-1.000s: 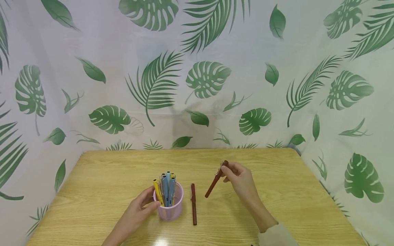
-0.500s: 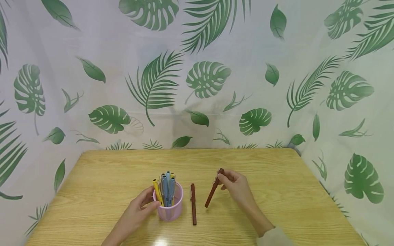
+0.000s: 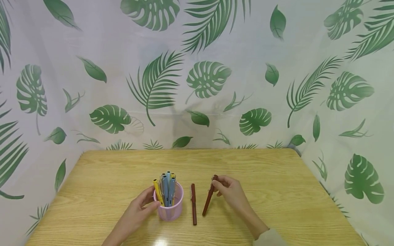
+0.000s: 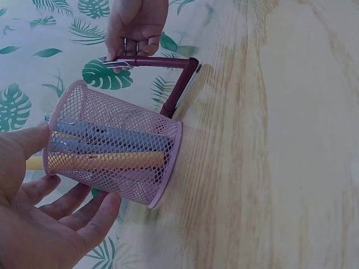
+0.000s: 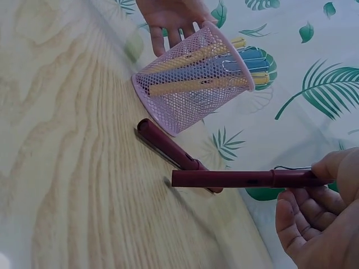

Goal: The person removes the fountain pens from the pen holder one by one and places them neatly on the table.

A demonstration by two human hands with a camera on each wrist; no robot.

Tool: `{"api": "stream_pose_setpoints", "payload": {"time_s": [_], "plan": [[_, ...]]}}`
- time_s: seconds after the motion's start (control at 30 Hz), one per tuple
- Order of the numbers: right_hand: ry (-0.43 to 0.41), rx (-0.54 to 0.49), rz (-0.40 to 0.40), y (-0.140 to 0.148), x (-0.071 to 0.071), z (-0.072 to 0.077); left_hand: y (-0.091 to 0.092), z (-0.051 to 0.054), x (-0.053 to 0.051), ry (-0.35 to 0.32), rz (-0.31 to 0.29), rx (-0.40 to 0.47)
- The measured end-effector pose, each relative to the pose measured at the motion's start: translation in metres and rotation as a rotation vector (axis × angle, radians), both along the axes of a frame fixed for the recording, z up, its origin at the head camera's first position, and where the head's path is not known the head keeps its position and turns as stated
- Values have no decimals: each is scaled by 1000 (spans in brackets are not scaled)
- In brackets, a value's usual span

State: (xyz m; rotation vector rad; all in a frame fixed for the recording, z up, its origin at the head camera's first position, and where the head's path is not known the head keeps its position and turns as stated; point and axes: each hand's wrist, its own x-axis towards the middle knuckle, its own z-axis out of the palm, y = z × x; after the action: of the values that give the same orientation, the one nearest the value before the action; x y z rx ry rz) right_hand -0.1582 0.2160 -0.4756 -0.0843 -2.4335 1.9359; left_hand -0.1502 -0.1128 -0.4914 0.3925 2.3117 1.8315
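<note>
A pink mesh pen cup (image 3: 170, 212) stands upright on the table, holding several yellow and blue pens (image 3: 166, 189). My left hand (image 3: 137, 210) holds the cup from its left side, the thumb at the rim and the fingers curved along the wall in the left wrist view. Between thumb and fingers, my right hand (image 3: 231, 193) pinches a dark red pen (image 5: 235, 179) by its clip end. That pen slants downward, its lower end close to the tabletop. A second dark red pen (image 3: 193, 205) lies on the table between the cup and the held pen.
The wooden table (image 3: 123, 167) has its far edge against a white cloth backdrop (image 3: 215, 102) printed with green leaves. The same cloth hangs at both sides.
My right hand has come down and toward me, slightly leftward, bringing the held pen lower and nearer to the lying pen. The left hand and the cup stay in place.
</note>
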Motion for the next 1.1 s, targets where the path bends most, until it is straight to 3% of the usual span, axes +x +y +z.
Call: {"api": "stream_pose_setpoints", "payload": {"time_s": [0.5,1.1], "plan": [[-10,0,44,-1,-2,-14,0,-1,1,12,1,4],[-69,73,-38,-13,-13,-25,1,1,1,-1,13,-4]]}}
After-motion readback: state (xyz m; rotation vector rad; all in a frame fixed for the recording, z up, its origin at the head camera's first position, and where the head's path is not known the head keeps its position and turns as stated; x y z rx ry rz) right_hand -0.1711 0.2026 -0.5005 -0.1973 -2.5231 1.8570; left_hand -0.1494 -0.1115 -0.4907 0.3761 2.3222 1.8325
